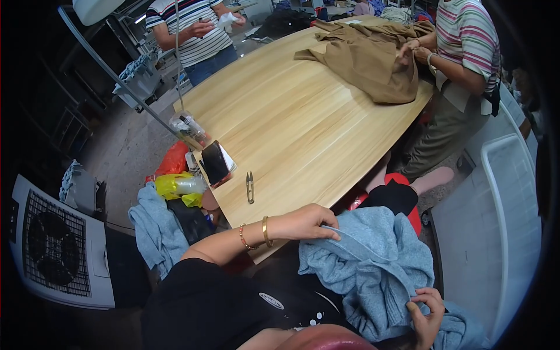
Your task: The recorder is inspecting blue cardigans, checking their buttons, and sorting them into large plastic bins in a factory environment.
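A light blue knit garment [373, 256] lies bunched over my lap, beside the near right edge of the wooden table. My left hand [312, 223] pinches the garment's upper edge, thumb and fingers closed on the cloth. Lower down, my right hand [427, 315] grips a folded edge of the same garment between thumb and fingers. Part of the cloth hangs down past my right hand. On the table [280, 140], a pair of thread snips [250, 188] lies in front of my left forearm.
A phone in a dark case [216, 163] and a clear container [189, 125] stand at the table's left edge. Across the table, a person handles a brown garment [373, 58]; another stands far left. A white bin [496, 233] is at my right, a fan unit [58, 251] at left.
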The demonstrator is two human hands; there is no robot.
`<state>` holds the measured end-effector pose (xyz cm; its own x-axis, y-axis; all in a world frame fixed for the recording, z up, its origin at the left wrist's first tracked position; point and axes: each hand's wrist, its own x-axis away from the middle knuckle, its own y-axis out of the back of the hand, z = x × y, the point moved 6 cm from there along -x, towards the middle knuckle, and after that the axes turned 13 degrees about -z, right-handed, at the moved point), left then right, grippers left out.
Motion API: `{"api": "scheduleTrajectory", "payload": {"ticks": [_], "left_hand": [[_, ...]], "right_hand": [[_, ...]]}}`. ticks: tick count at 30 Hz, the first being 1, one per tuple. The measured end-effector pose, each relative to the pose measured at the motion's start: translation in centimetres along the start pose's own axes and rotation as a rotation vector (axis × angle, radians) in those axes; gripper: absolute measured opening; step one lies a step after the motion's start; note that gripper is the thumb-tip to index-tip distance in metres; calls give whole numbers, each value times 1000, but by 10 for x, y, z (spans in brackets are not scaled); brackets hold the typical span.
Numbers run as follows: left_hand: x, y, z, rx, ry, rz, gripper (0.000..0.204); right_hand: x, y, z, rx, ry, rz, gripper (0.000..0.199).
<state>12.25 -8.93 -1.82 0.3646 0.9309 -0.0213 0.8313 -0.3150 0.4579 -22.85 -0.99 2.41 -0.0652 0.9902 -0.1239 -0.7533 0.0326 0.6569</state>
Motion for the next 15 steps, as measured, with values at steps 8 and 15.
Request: {"api": "scheduleTrajectory", "payload": {"ticks": [8,15], "left_hand": [[4,7,17,101,27,-82,30],[8,-1,10,355,207,32,24]], "right_hand": [[15,7,-9,-389,-398,-406,7],[11,-6,-24,-466,-312,-336,25]]}}
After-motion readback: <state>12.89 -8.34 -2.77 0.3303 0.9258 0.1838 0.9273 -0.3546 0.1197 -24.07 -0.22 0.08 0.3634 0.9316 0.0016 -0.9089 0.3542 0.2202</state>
